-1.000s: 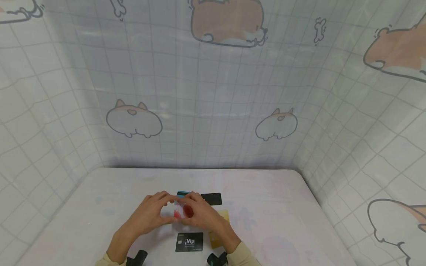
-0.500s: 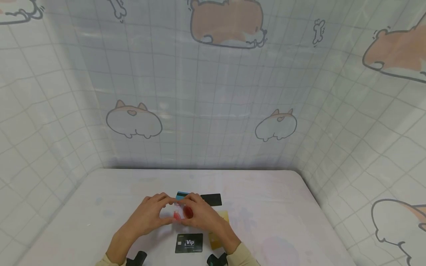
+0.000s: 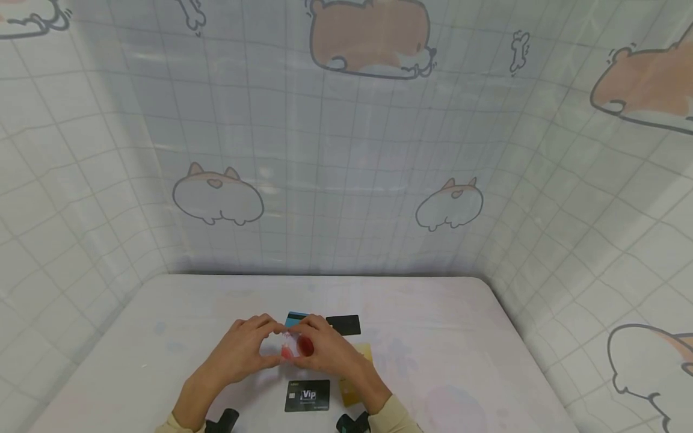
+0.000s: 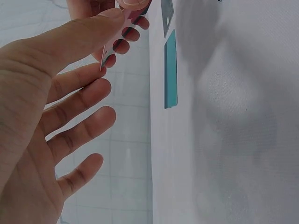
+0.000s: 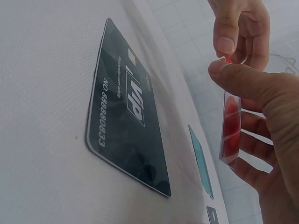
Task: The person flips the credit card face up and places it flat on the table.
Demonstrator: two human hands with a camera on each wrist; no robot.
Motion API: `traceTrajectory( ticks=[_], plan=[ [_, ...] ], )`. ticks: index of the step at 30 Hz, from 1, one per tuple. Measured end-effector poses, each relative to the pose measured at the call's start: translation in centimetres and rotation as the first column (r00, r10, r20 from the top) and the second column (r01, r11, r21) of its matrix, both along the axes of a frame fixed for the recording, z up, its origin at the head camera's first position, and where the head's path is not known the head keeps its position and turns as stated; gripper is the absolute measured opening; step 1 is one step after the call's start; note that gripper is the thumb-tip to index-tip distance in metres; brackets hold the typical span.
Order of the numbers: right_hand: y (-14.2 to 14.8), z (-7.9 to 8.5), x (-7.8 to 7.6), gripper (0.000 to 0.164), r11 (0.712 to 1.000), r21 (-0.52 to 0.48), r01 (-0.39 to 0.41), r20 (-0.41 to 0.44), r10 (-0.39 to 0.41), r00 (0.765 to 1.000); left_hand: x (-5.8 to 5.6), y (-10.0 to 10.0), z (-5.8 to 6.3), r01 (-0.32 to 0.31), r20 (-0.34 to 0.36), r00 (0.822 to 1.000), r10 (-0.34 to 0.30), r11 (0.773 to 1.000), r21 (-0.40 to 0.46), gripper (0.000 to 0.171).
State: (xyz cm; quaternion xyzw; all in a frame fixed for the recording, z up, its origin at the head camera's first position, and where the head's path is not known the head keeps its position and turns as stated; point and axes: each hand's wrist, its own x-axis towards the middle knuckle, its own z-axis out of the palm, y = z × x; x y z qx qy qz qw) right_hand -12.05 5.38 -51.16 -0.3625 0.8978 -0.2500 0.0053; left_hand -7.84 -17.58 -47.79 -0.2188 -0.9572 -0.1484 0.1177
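Note:
Both hands meet over the table and hold one thin red and white card (image 3: 287, 350) by its edges. My left hand (image 3: 250, 347) pinches its left side between thumb and index finger, the other fingers spread in the left wrist view. From the opposite side my right hand (image 3: 329, 350) grips it with thumb and fingertips. In the right wrist view the card (image 5: 231, 125) is tilted nearly edge-on, a red oval on its face. Below the hands a dark "Vip" card (image 3: 307, 396) lies flat on the table.
Behind the hands lie a blue card (image 3: 295, 319) with a dark stripe and a black card (image 3: 346, 325). A yellow card (image 3: 349, 392) is partly covered by the right forearm. A patterned curtain (image 3: 335, 150) encloses the white table (image 3: 433, 337) at the back and sides.

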Motion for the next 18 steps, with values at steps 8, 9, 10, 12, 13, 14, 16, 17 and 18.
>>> traceTrajectory(
  ticks=[8, 9, 10, 12, 13, 14, 16, 17, 18],
  plan=[
    [0.05, -0.17, 0.00, 0.056, 1.000, 0.001, -0.012, -0.019, 0.012, 1.000, -0.03, -0.19, -0.17, 0.001, 0.009, 1.000, -0.001, 1.000, -0.007, 0.051],
    [0.07, -0.21, -0.01, 0.056, 1.000, 0.003, -0.012, -0.027, 0.012, 1.000, -0.06, -0.24, -0.22, 0.003, 0.008, 1.000, -0.003, 1.000, -0.007, 0.051],
    [0.08, -0.28, -0.05, 0.057, 1.000, 0.004, -0.013, -0.033, 0.013, 0.999, -0.08, -0.31, -0.28, 0.003, 0.006, 1.000, -0.003, 1.000, -0.007, 0.050],
    [0.12, -0.40, -0.12, 0.057, 1.000, 0.010, -0.015, -0.050, 0.016, 0.999, -0.16, -0.45, -0.43, 0.000, 0.003, 1.000, 0.000, 1.000, -0.012, 0.050],
    [0.15, -0.44, -0.17, 0.058, 1.000, 0.014, -0.018, -0.057, 0.019, 0.998, -0.20, -0.52, -0.51, -0.002, 0.002, 1.000, 0.002, 1.000, -0.015, 0.049],
    [0.17, -0.50, -0.23, 0.058, 1.000, 0.015, -0.019, -0.059, 0.020, 0.998, -0.24, -0.59, -0.59, -0.004, 0.002, 1.000, 0.004, 1.000, -0.016, 0.049],
    [0.19, -0.55, -0.32, 0.057, 1.000, 0.018, -0.022, -0.056, 0.023, 0.998, -0.31, -0.69, -0.69, -0.011, 0.011, 1.000, 0.011, 1.000, -0.015, 0.049],
    [0.20, -0.57, -0.37, 0.056, 1.000, 0.019, -0.025, -0.054, 0.026, 0.998, -0.33, -0.71, -0.69, -0.016, 0.020, 1.000, 0.017, 1.000, -0.014, 0.049],
    [0.20, -0.59, -0.42, 0.056, 0.999, 0.019, -0.028, -0.052, 0.029, 0.998, -0.33, -0.72, -0.67, -0.021, 0.028, 0.999, 0.022, 1.000, -0.014, 0.049]
  ],
)
